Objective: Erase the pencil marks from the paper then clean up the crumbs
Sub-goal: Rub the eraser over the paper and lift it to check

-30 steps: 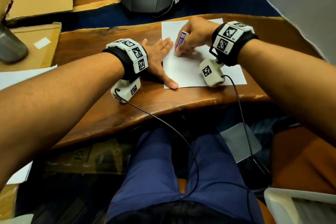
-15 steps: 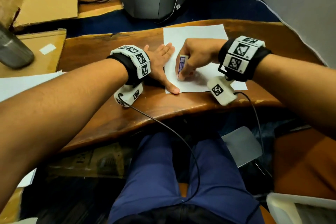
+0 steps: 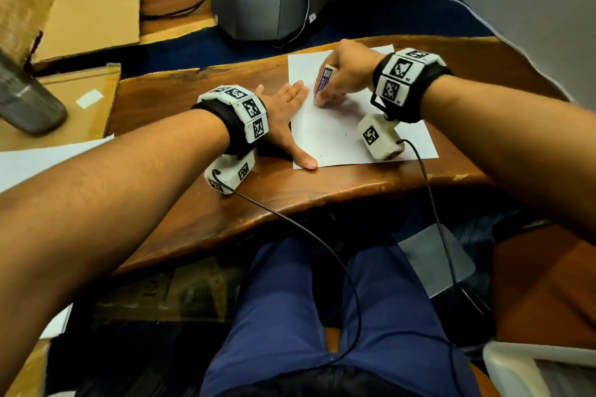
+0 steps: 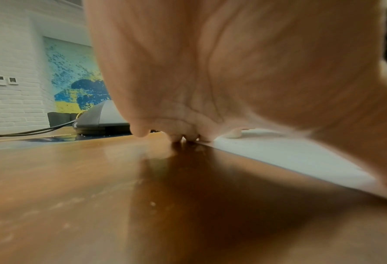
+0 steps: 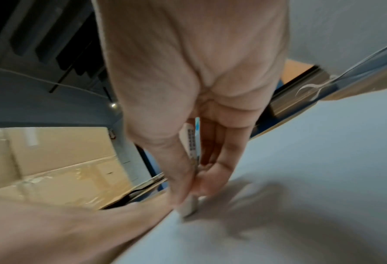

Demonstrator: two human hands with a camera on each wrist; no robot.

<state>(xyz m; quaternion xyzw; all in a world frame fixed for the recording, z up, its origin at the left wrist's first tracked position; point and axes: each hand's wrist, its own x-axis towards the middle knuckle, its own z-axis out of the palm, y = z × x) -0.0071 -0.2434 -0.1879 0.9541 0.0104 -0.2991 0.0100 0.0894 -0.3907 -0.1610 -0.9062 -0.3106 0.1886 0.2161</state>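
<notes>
Head view shows the right hand (image 3: 346, 74) pinching a small eraser (image 3: 324, 84) between thumb and fingers, with its white tip pressed down on the paper (image 3: 335, 138). The paper lies flat on the wooden table (image 3: 180, 126), near the front edge. The left hand (image 3: 287, 113) lies open and flat, fingers straight, pressing the paper's left edge so it stays put. The paper looks thin and light, so I think it could slide or crumple if rubbed hard without that hold. The eraser looks soft and a bit bendy, so it is best held low, close to the tip. A few tiny dark specks show on the paper; I cannot tell if they are marks or crumbs.
</notes>
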